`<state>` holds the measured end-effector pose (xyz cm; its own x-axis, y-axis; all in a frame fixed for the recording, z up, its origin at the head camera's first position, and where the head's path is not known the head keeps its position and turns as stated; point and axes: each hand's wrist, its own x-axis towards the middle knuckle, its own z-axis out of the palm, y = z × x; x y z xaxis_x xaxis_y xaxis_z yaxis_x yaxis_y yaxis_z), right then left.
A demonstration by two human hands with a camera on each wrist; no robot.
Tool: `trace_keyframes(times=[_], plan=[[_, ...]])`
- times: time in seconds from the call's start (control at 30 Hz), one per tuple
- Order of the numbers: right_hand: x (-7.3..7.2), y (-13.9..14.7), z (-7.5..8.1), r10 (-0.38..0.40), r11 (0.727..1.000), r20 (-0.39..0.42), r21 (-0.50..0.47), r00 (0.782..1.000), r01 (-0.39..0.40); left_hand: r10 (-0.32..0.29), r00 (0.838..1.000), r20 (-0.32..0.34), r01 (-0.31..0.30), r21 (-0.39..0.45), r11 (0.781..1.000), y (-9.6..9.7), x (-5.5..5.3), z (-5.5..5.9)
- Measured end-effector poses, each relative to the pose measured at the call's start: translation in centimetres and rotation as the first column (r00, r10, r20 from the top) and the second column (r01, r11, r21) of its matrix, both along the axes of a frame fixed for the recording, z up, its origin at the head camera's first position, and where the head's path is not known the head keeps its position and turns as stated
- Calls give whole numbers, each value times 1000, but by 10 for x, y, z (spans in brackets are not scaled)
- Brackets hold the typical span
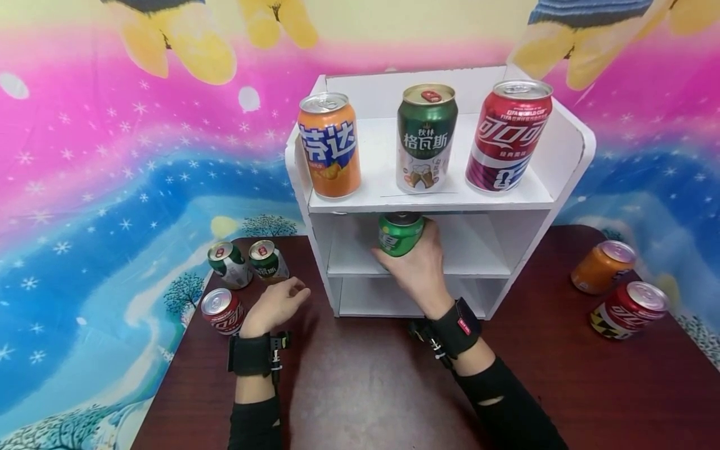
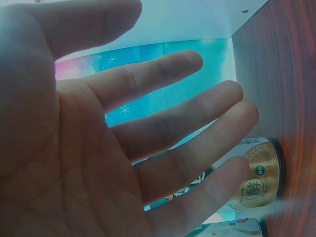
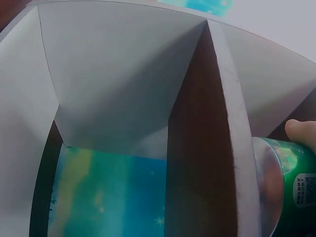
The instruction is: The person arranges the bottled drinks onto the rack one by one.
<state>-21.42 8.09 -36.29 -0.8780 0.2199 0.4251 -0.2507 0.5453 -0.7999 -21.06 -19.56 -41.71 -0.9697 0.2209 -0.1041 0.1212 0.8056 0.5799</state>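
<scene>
My right hand [image 1: 420,270] grips a bright green drink can [image 1: 398,237] at the middle level of a white shelf unit [image 1: 430,201]. The right wrist view shows the can's silver base right at the front edge of a shelf board [image 3: 237,128], with a fingertip [image 3: 301,132] on its side. My left hand [image 1: 277,305] is over the table's left part and holds nothing; its fingers are spread in the left wrist view. Closest to it are a red cola can [image 1: 225,315] and two green-and-white kvass cans [image 1: 269,261] [image 1: 229,267].
On the top shelf stand an orange soda can [image 1: 330,153], a green-and-white can [image 1: 425,144] and a red cola can [image 1: 508,137]. Another orange can [image 1: 599,272] and a red can [image 1: 624,312] are at the table's right. A patterned cloth [image 1: 112,156] hangs behind.
</scene>
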Motion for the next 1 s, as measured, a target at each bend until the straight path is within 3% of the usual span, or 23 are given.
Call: trace_keyframes(times=[1.0], plan=[[-3, -22, 0, 76, 997, 24, -21, 997, -75, -5, 1000, 4, 5, 5, 1000, 4, 1, 2]])
